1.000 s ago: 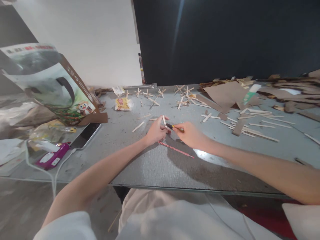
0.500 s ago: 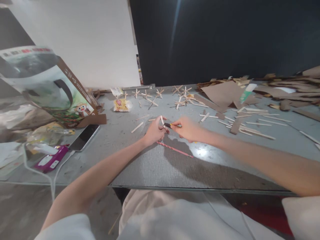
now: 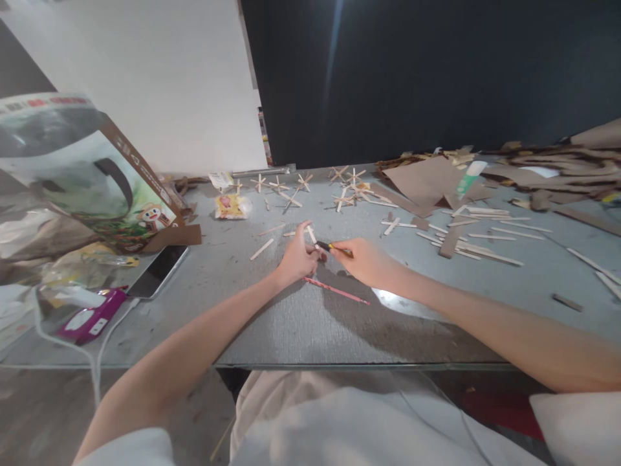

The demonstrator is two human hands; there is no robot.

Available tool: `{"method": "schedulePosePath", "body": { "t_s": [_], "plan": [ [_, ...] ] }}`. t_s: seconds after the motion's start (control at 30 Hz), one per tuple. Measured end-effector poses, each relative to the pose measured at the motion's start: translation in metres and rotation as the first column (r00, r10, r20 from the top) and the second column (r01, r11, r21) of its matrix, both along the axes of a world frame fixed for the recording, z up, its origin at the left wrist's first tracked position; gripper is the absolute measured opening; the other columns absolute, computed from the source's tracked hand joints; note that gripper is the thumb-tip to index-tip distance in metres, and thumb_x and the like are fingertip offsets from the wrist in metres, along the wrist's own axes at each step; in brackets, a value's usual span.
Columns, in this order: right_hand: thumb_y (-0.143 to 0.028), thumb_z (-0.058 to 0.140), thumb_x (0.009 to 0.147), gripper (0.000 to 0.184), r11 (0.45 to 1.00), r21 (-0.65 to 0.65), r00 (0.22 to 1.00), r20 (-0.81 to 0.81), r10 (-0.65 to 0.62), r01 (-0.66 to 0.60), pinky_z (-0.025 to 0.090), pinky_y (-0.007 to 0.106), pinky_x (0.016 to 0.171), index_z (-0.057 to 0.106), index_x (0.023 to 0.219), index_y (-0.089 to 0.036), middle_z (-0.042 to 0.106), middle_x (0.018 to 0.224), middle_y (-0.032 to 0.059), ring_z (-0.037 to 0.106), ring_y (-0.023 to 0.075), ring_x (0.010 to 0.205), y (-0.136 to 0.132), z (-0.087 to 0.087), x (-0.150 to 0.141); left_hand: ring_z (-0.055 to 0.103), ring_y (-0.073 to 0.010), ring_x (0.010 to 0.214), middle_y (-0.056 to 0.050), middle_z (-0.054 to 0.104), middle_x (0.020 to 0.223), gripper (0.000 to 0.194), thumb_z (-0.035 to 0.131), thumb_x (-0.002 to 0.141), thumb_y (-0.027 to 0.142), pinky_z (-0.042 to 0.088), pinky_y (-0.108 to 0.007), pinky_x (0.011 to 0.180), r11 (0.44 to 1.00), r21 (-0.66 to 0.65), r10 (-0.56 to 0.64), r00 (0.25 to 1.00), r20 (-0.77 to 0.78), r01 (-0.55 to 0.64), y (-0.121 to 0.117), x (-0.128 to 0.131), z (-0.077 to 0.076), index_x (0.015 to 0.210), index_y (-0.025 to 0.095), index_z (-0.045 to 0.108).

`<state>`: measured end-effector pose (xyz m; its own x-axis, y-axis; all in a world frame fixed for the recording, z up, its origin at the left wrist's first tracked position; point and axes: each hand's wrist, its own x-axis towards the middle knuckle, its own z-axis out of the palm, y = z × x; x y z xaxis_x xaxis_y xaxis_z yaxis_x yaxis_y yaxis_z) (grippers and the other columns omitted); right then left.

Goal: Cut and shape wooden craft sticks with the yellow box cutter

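"Over the near middle of the tabletop, what is happening between the hands?"

"The left hand is holding a pale stick at a slant. The right hand is bringing a dark tool with a yellow part to the stick's lower end."

"Are the fingers spreading or pinching?"

"On the left, one finger is rising beside the stick while the others are curling in near its lower end. They seem to be pinching it, but I cannot tell exactly which fingertips are gripping. The right fingers are closing together around the tool's yellow part."

"And is the tool touching the stick?"

"Its dark end is meeting the stick or sitting just beside it; the view is too small to settle that. Either way, I judge the work is centring on that lower end, with the left hand steadying and the right hand guiding."

"What is lying around them?"

"A pink patterned strip is lying on the tabletop, nearer the body. One loose stick is resting to the left of the hands. Beyond them, crossed sticks are standing like little stars, and to the right more loose sticks are lying scattered, some overlapping beside brown scraps."
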<state>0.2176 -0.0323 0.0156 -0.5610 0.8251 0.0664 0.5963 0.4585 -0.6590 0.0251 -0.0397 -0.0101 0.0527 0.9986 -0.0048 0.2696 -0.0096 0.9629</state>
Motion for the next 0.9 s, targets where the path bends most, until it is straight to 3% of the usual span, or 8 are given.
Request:
{"method": "schedulePosePath", "body": {
  "t_s": [0.17,0.33,0.57,0.77,0.9],
  "plan": [
    [-0.033,0.043,0.104,0.033,1.000,0.014,0.999,-0.030,0.014,-0.013,0.022,0.032,0.058,0.066,0.084,-0.020,0.047,0.060,-0.0023,0.035,0.0134,0.053,0.000,-0.006,0.000,0.051,-0.0064,0.035,0.007,0.070,0.063,0.047,0.060,0.088,0.005,0.036,-0.017,0.042,0.999,-0.012,-0.029,1.000,0.001,0.030,0.002,-0.003,0.001,0.132,0.017,0.048],
    [-0.035,0.041,0.105,0.036,1.000,0.009,0.998,-0.064,0.018,-0.017,0.022,0.032,0.057,0.067,0.087,-0.019,0.045,0.060,-0.0026,0.033,0.0133,0.053,-0.001,-0.011,0.001,0.054,-0.0071,0.036,0.008,0.067,0.059,0.023,0.058,0.089,0.007,0.039,-0.017,0.042,0.996,0.042,-0.082,0.997,0.005,0.082,0.005,-0.008,-0.001,0.108,0.018,0.054],
    [-0.035,0.042,0.103,0.038,0.998,0.057,0.995,-0.102,0.008,-0.002,0.026,0.032,0.060,0.074,0.095,-0.016,0.053,0.064,-0.0001,0.037,0.0144,0.057,0.000,-0.013,-0.002,0.055,-0.0082,0.039,0.006,0.068,0.066,0.028,0.057,0.086,0.007,0.043,-0.021,0.046,0.994,0.059,-0.092,0.996,0.007,0.091,0.013,-0.009,-0.008,0.112,0.016,0.059],
    [-0.037,0.041,0.103,0.039,0.996,0.085,0.990,-0.144,0.004,0.008,0.027,0.031,0.061,0.073,0.094,-0.016,0.051,0.064,-0.0010,0.037,0.0144,0.058,0.000,-0.016,-0.002,0.058,-0.0091,0.057,0.003,0.068,0.073,0.025,0.054,0.084,0.008,0.044,-0.021,0.057,0.975,0.160,-0.142,0.987,-0.080,0.153,0.019,-0.012,-0.012,0.106,0.015,0.064],
    [-0.039,0.041,0.103,0.037,0.998,0.069,0.982,-0.188,0.011,0.002,0.026,0.031,0.060,0.069,0.091,-0.018,0.046,0.064,-0.0029,0.034,0.0139,0.057,-0.002,-0.015,-0.001,0.054,-0.0097,0.056,0.002,0.066,0.073,0.017,0.052,0.092,0.014,0.041,-0.022,0.057,0.965,0.181,-0.176,0.981,-0.086,0.189,0.020,-0.012,-0.012,0.105,0.016,0.061]
  ]
}}
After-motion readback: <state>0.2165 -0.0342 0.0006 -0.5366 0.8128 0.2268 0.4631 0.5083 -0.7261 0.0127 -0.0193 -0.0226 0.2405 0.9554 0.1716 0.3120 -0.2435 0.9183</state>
